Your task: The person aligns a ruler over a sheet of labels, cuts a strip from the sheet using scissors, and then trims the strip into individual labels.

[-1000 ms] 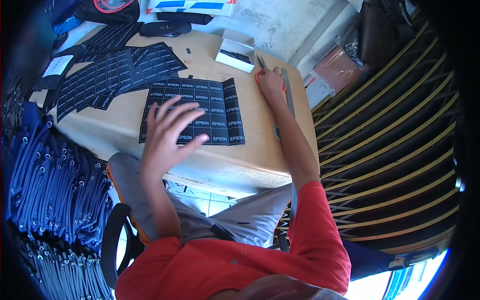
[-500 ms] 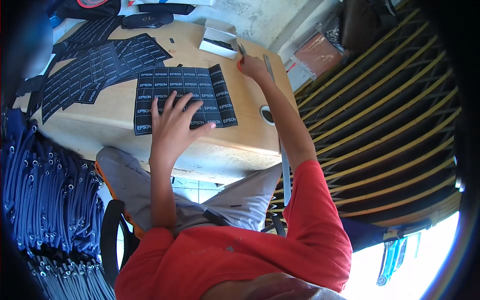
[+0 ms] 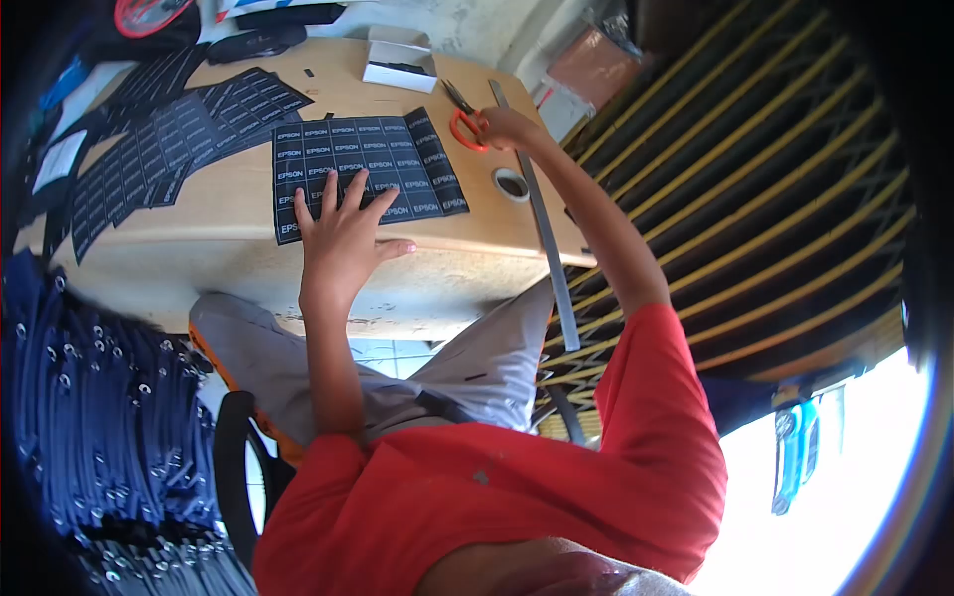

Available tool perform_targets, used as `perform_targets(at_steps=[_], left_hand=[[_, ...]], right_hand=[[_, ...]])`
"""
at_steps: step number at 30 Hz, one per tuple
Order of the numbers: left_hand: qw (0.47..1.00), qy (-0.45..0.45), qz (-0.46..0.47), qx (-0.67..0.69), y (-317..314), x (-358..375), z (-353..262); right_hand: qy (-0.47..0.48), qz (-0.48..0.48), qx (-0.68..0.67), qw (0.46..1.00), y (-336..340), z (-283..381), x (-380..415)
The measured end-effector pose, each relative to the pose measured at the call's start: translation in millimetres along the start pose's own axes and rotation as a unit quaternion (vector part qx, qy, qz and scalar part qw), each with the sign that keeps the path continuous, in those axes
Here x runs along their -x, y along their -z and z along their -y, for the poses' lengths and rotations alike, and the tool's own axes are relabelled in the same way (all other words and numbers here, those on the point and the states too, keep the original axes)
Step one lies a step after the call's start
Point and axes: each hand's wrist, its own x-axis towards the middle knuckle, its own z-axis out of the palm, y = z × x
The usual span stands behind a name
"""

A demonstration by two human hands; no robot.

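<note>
A black sheet printed with rows of EPSON labels [image 3: 422, 159] lies on the desk, its right strip creased upward. My left hand [image 3: 343, 233] rests on the sheet's lower left part, fingers spread, with the thumb off the near edge. At the right side of the desk my right hand [image 3: 509, 129] has its fingers closed at the handle of a pair of scissors [image 3: 465, 129] with orange loops. The blades point away toward the back, and part of the handle is covered by my fingers. A long metal ruler [image 3: 542, 214] lies just right of the scissors.
More black label sheets [image 3: 149, 154] overlap at the left. An open white box [image 3: 399, 62] and a dark case [image 3: 256, 44] stand at the back. The desk has a round cable hole [image 3: 511, 185]. Navy straps [image 3: 109, 397] hang at lower left; a folding gate [image 3: 735, 209] is at right.
My view has shifted, moving the desk items left in the picture. More of the orange scissors handle now shows beside my right hand. My left hand has slid toward the sheet's near edge.
</note>
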Motion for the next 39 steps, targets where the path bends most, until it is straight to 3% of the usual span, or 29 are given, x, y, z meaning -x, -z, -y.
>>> perform_targets(at_steps=[4, 6, 7, 8, 9, 10, 12, 13, 15, 17, 19, 23, 25, 27, 29, 31, 33, 34, 35, 39], left_hand=[[1.0, -0.008, 0.01, -0.013, 0.8, 0.2, 0.5], [1.0, -0.01, 0.007, -0.002, -1.1, -0.7, 2.0], [1.0, -0.01, 0.003, -0.009, -1.6, -1.9, 3.7], [1.0, -0.014, 0.003, 0.015, -1.9, -2.7, 5.6], [0.999, -0.019, 0.004, 0.039, -2.2, -3.2, 7.1], [0.999, -0.018, -0.004, 0.046, -1.9, -3.5, 7.1], [0.999, -0.024, 0.004, 0.029, 0.9, -0.6, 4.2], [0.999, -0.032, 0.011, 0.016, 2.4, -0.6, 2.9], [0.999, -0.037, 0.002, 0.017, 0.9, -1.1, 1.8], [0.999, -0.041, 0.002, 0.026, -1.7, -1.1, -2.2], [0.998, -0.052, -0.006, 0.04, -0.1, -5.4, -6.8], [0.996, -0.075, 0.005, 0.054, -6.6, -12.6, -17.3], [0.994, -0.095, -0.017, 0.048, -16.4, -13.7, -28.2], [0.993, -0.102, -0.013, 0.052, -20.5, -18.4, -37.2], [0.993, -0.104, -0.02, 0.052, -24.7, -21.2, -43.4], [0.993, -0.103, -0.034, 0.041, -29.1, -23.2, -47.9], [0.994, -0.098, -0.041, 0.039, -31.0, -24.3, -52.4], [0.994, -0.093, -0.05, 0.037, -31.7, -24.2, -54.0], [0.994, -0.088, -0.049, 0.04, -33.0, -24.4, -54.7], [0.994, -0.091, -0.059, 0.033, -34.6, -26.7, -53.6]], right_hand=[[0.05, -0.134, -0.049, 0.989, -7.0, -1.9, -6.6], [-0.037, -0.028, -0.119, 0.992, -0.1, 3.1, -14.8], [-0.031, -0.032, -0.122, 0.992, -1.8, -2.2, -24.3], [-0.052, -0.027, -0.311, 0.949, -5.9, -11.0, -30.0], [-0.071, -0.018, -0.489, 0.869, -7.9, -19.6, -33.3], [-0.067, -0.017, -0.491, 0.868, -4.3, -22.3, -25.8], [0.005, 0.045, -0.605, 0.795, 0.9, -28.0, -3.3], [0.004, 0.047, -0.606, 0.794, 2.7, -22.9, 16.4], [0.1, -0.016, -0.709, 0.697, 3.1, -4.1, 80.4], [0.175, -0.06, -0.717, 0.672, 4.3, 11.0, 140.2], [0.201, -0.093, -0.69, 0.689, 1.2, 22.7, 193.8], [0.146, -0.083, -0.687, 0.707, -31.1, 28.6, 262.1], [0.152, -0.101, -0.723, 0.666, -61.8, 30.9, 284.0], [0.135, -0.112, -0.789, 0.588, -86.3, 44.7, 303.8], [0.143, -0.139, -0.796, 0.571, -111.5, 48.1, 313.7], [0.149, -0.151, -0.84, 0.499, -123.9, 64.1, 323.1], [0.122, -0.169, -0.831, 0.516, -145.2, 62.5, 326.8], [0.101, -0.187, -0.785, 0.582, -149.5, 62.0, 330.9], [0.078, -0.198, -0.761, 0.613, -150.8, 66.1, 335.0], [0.082, -0.166, -0.733, 0.655, -153.9, 71.3, 347.0]])
